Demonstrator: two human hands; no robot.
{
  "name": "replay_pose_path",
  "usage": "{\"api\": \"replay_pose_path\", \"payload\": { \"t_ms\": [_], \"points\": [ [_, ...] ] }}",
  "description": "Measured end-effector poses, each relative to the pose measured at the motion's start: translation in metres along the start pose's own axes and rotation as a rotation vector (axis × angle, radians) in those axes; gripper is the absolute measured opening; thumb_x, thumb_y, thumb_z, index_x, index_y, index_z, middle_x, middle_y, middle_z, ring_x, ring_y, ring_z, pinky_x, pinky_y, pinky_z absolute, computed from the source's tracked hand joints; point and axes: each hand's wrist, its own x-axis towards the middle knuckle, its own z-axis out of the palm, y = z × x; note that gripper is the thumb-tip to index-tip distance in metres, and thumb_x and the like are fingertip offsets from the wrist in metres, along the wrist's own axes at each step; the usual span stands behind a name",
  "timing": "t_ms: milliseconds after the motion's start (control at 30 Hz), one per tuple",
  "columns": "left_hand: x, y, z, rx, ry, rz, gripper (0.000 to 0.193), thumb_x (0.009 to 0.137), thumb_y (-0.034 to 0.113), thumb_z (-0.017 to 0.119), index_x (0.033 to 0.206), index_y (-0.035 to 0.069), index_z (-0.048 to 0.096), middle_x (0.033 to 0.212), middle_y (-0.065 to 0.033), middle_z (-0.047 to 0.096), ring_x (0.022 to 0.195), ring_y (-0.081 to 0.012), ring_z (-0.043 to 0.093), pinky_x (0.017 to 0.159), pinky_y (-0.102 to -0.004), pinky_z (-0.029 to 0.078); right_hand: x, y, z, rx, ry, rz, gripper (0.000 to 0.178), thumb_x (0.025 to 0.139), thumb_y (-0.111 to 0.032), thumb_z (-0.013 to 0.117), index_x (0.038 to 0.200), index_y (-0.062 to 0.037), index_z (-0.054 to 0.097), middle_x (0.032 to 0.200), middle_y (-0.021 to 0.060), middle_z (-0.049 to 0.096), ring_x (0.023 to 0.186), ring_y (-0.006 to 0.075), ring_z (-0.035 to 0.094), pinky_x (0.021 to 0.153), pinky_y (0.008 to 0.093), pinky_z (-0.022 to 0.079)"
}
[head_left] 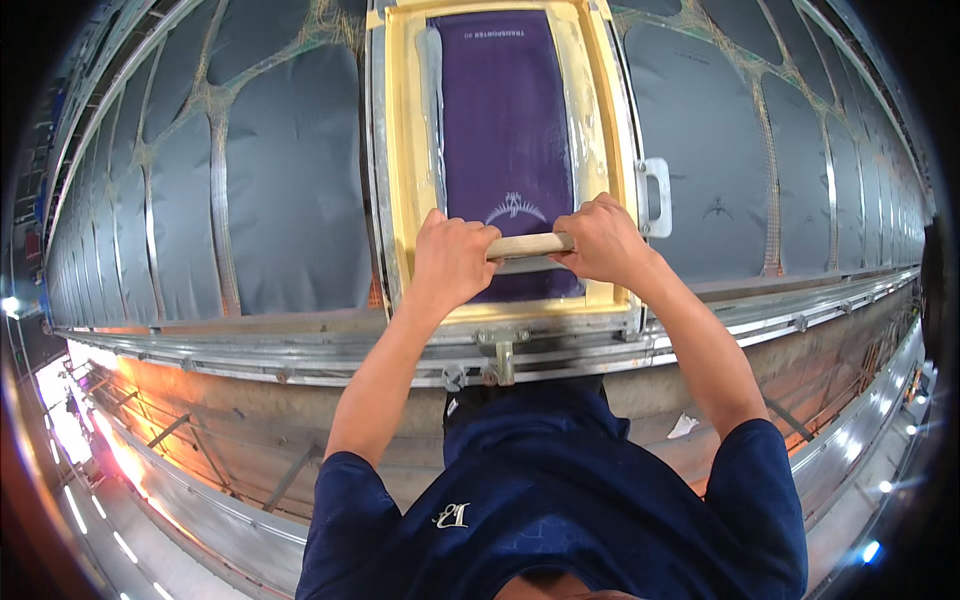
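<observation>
A wooden-handled squeegee (530, 246) lies across the near part of a screen printing frame (405, 150). My left hand (452, 258) is closed around the squeegee's left end, and my right hand (605, 243) grips its right end. Inside the yellow-taped frame, the purple mesh window (505, 110) bears a pale emblem just beyond the squeegee. Whitish, wet-looking ink (575, 80) streaks the window's long sides. The squeegee's lower edge is mostly hidden under the handle and my hands.
Dark grey fabric panels (290, 190) stretch along the long table on both sides. A metal handle (657, 198) juts from the frame's right side. Metal rails (700, 345) with a clamp (503, 360) run along the near edge. A white scrap (683, 426) lies below on the right.
</observation>
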Motion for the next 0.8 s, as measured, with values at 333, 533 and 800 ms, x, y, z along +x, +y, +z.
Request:
{"api": "replay_pose_path", "payload": {
  "t_ms": [333,533,800],
  "points": [
    [0.281,-0.123,-0.109,0.172,-0.018,-0.102,0.056,0.068,0.041,0.088,0.117,0.015,0.077,0.093,-0.0164,0.076,0.097,-0.0364,0.071,0.092,-0.0457,0.055,0.259,0.150,-0.133,-0.084,-0.020,0.030,0.047,0.071,-0.042,0.082,0.096,-0.0029,0.075,0.083,0.0179,0.074,0.083,0.0353,0.072,0.080,0.0446,0.056],
    [0.376,-0.168,-0.115,0.154,-0.068,-0.136,0.058,0.063,0.042,0.090,0.115,0.018,0.078,0.106,-0.0131,0.077,0.103,-0.0332,0.072,0.093,-0.0450,0.057,0.336,0.205,-0.165,-0.013,-0.035,0.030,0.052,0.068,-0.040,0.086,0.099,-0.0003,0.075,0.082,0.0201,0.073,0.080,0.0350,0.072,0.076,0.0434,0.055],
    [0.365,-0.168,-0.105,0.142,0.009,-0.129,0.062,0.061,0.040,0.090,0.116,0.015,0.077,0.090,-0.0108,0.077,0.089,-0.0287,0.075,0.082,-0.0397,0.057,0.327,0.189,-0.168,-0.114,-0.029,0.050,0.043,0.067,-0.037,0.085,0.090,-0.0024,0.077,0.087,0.0218,0.074,0.085,0.0385,0.073,0.075,0.0461,0.057]
  ]
}}
